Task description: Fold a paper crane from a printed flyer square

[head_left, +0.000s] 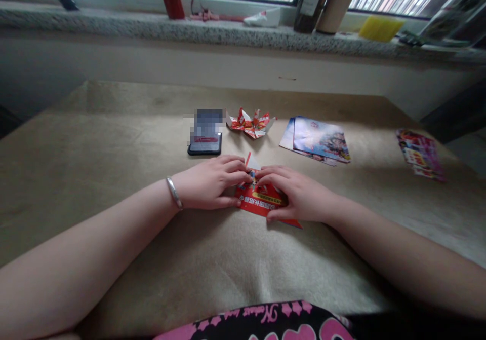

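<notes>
A red printed sheet of paper, folded to a rough triangle with a white tip at its far end, lies flat on the table in front of me. My left hand, with a silver bangle at the wrist, holds its left side, fingertips on the upper part and thumb at the left edge. From the other side my right hand grips it, fingers curled over the top and thumb near the lower edge. The fingertips of both hands almost meet. Part of the paper is hidden under them.
Beyond my hands lie a black phone, a red-and-white folded paper piece and a few printed sheets. More colourful papers lie at the right of the table. A windowsill with several items runs behind.
</notes>
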Demonstrator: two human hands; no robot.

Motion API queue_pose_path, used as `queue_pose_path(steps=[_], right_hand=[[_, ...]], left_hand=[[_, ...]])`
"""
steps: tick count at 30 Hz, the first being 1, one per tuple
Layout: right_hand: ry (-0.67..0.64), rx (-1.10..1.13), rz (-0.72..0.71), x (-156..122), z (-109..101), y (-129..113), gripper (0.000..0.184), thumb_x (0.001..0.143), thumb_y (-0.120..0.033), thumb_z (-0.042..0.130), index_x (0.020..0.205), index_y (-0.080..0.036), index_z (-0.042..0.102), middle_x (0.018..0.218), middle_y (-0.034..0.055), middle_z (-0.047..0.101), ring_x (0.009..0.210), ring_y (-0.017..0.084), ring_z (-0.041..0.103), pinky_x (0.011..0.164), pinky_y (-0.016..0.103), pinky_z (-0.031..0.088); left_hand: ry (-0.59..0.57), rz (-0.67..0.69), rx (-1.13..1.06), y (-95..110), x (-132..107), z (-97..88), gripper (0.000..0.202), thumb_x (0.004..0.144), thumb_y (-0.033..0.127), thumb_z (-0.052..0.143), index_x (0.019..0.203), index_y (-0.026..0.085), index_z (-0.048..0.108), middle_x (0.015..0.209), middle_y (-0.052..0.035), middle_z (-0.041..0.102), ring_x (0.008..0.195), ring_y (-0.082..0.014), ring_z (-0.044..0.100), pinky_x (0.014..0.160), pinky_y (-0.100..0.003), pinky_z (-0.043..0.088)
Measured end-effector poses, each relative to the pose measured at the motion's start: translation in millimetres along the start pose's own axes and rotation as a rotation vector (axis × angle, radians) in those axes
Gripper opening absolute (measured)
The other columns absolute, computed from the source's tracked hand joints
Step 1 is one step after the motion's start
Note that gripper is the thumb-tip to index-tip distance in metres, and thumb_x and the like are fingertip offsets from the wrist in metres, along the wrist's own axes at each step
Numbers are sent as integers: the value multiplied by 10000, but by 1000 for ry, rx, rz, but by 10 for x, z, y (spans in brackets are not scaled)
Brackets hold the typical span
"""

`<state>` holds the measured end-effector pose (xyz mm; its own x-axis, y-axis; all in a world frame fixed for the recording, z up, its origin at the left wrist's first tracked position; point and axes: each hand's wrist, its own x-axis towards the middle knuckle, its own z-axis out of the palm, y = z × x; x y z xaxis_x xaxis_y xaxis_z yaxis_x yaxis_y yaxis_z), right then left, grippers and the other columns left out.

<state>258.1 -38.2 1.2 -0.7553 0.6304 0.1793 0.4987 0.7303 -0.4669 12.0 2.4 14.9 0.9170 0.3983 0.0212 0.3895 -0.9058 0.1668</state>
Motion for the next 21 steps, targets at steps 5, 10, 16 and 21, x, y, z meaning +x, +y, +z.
queue_pose_path(steps=[5,10,16,21], right_hand=[[2,-35,31,6,-21,-64,541,704,-508,717,1118,-201,552,1207,122,585,1170,256,500,987,435,426],[-17,-159,56,31,-57,-151,487,735,-520,668,1061,-172,576,1046,103,637,1014,249,544,893,390,452],[-10,-266,70,11,-69,-212,295,773,-408,609,962,-182,596,925,69,662,874,217,573,752,324,450],[11,-368,-9,-43,-64,-259,160,868,-278,479,921,-193,604,884,36,669,738,161,587,632,271,397]], left_hand=[[49,-8,26,-3,9,42,396,865,409,577,1201,200,566,1244,-115,546,1270,-278,416,1066,-440,371],[87,-19,38,0,18,83,348,895,429,524,1120,175,604,1182,-126,568,1243,-278,441,1044,-435,396],[90,-25,87,7,28,74,381,899,459,507,1133,170,589,1186,-136,563,1239,-285,447,1030,-439,404],[60,-37,126,18,24,53,442,888,490,520,1189,168,558,1241,-143,542,1215,-285,470,1031,-436,395]])
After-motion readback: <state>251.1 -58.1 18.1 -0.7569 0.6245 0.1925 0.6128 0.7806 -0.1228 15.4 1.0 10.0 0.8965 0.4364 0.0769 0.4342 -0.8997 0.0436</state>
